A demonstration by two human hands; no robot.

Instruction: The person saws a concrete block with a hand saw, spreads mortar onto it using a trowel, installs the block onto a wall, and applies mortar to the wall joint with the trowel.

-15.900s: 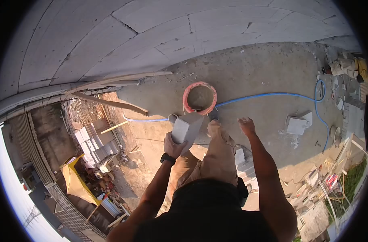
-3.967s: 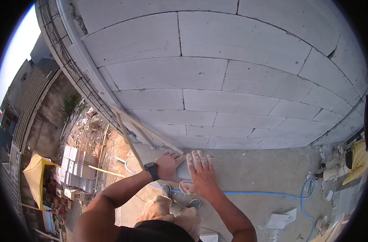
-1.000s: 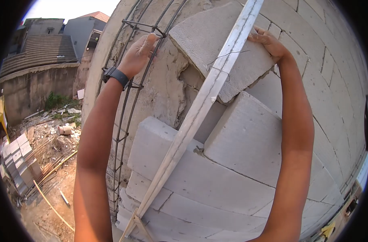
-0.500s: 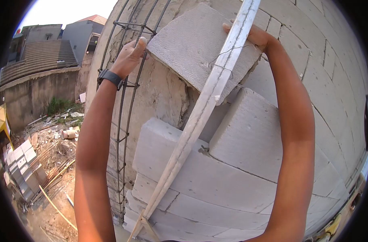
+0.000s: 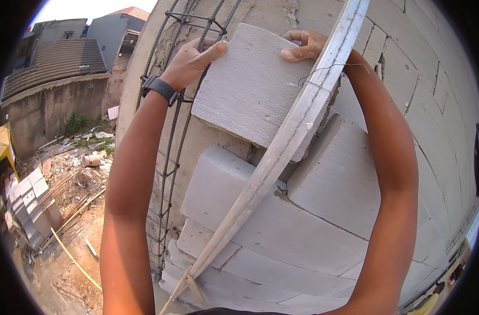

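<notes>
A pale lightweight concrete block is tilted between my two hands, over a gap in the wall. At its upper left edge, my left hand grips it with the thumb along the side; a dark watch is on that wrist. My right hand clasps the top right edge, thumb on the front face, with the forearm passing behind a long metal bar. The bar slants across the block's right side and hides part of it. A thin wire is tied round the bar.
Below are laid blocks, with a raised block right of the gap. A rebar cage runs along the left. Wooden sticks meet the bar's foot. Far down left lie stacked blocks and rubble.
The block has turned, and its left corner now sits lower in view. My right hand has come further round its top edge, thumb now showing on the face. The view has shifted slightly.
</notes>
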